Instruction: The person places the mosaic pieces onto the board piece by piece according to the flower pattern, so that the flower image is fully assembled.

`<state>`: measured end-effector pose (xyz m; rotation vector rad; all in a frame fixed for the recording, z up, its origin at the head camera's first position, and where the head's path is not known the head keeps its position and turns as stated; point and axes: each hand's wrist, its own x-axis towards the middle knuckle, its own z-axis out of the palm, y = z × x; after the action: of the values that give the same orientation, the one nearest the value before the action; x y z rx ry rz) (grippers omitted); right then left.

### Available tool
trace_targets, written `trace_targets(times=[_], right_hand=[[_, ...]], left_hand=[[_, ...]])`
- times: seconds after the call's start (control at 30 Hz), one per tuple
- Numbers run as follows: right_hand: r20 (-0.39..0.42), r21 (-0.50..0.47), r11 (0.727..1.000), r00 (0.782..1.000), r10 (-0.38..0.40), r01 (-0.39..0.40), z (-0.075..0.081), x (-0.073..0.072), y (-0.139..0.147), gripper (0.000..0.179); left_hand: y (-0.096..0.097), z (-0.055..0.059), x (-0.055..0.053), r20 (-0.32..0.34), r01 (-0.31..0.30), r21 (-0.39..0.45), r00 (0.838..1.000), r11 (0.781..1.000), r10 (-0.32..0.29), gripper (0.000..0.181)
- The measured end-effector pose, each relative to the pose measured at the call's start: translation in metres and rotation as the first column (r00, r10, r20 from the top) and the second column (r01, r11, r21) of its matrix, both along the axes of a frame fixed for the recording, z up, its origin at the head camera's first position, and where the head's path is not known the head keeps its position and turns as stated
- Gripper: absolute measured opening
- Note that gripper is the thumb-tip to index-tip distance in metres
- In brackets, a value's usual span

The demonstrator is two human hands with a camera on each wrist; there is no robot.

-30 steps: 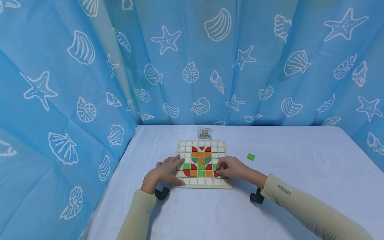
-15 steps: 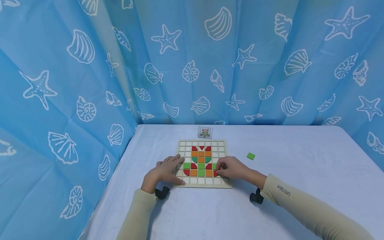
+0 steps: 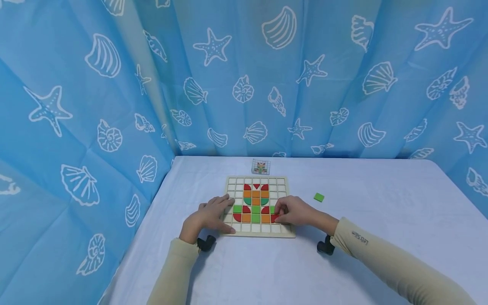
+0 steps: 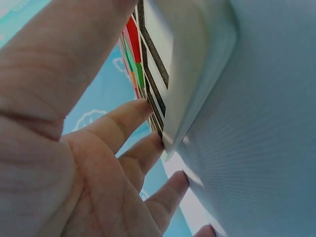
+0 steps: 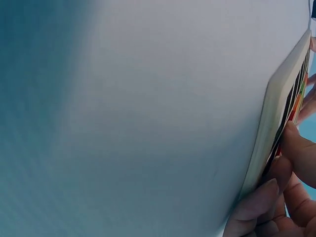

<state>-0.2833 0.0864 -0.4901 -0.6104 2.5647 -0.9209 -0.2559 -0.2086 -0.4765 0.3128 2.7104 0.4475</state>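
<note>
A wooden grid board [image 3: 263, 235] lies on the white cloth, with red, orange and green tiles set in its white cells. My left hand [image 3: 209, 215] rests on the board's left side, fingers spread and the thumb at the near corner. In the left wrist view, fingertips touch the board rim [image 4: 190, 74]. At the right side, my right hand [image 3: 294, 210] has its curled thumb and fingers on a red tile [image 3: 273, 218], beside an orange one in a lower row. The fingers partly cover this red tile and a light green tile [image 3: 272, 209] above it.
One loose green tile [image 3: 319, 197] lies on the cloth to the board's right. Behind the board is a small pattern card [image 3: 261, 167] with a coloured grid picture. A blue curtain [image 3: 244, 106] with shell prints hangs along the table's back and left edges.
The red tile under my right fingers has shifted from a skewed position to lie more squarely beside the orange tile. My left hand has stayed in place.
</note>
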Motion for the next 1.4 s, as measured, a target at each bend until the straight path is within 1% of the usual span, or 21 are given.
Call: trace_targets(times=[0.17,0.3,0.4,0.53,0.7,0.83,1.07,1.23,1.4], right_hand=[[0.018,0.002,1.000,1.000,-0.018,0.018,0.002,0.001,-0.001,0.019],[0.037,-0.038,0.999,0.999,-0.023,0.024,0.003,0.000,0.003,0.020],[0.008,-0.071,0.997,1.000,-0.015,0.016,0.003,-0.002,0.007,0.020],[-0.057,-0.108,0.994,0.998,-0.014,0.008,0.004,-0.005,0.015,0.025],[-0.106,-0.164,0.986,0.993,-0.048,0.030,0.007,-0.009,0.025,0.033],[-0.126,-0.184,0.980,0.987,-0.102,0.078,0.006,-0.015,0.035,0.037],[-0.119,-0.182,0.961,0.965,-0.233,0.209,0.004,-0.025,0.053,0.041],[-0.108,-0.165,0.955,0.958,-0.266,0.247,0.003,-0.030,0.068,0.044],[-0.103,-0.157,0.952,0.954,-0.282,0.264,-0.001,-0.035,0.087,0.043]], left_hand=[[-0.001,-0.001,0.000,-0.005,0.001,-0.009,1.000,1.000,-0.001,0.099],[-0.001,-0.003,-0.001,-0.004,0.000,-0.011,1.000,1.000,0.000,0.099],[0.000,-0.002,-0.001,0.003,0.003,-0.012,1.000,1.000,-0.003,0.100],[0.000,-0.002,0.000,0.017,0.007,-0.012,1.000,1.000,-0.006,0.100],[0.000,-0.001,0.000,0.026,0.009,-0.018,1.000,1.000,-0.009,0.101],[0.001,0.000,0.001,0.023,0.010,-0.019,1.000,1.000,-0.010,0.101],[0.002,-0.002,0.001,0.032,-0.001,-0.005,0.999,1.000,0.002,0.100],[0.002,-0.002,0.002,0.036,-0.005,-0.006,0.999,1.000,0.005,0.100],[0.004,-0.001,0.001,0.025,0.011,-0.005,1.000,1.000,-0.011,0.100]])
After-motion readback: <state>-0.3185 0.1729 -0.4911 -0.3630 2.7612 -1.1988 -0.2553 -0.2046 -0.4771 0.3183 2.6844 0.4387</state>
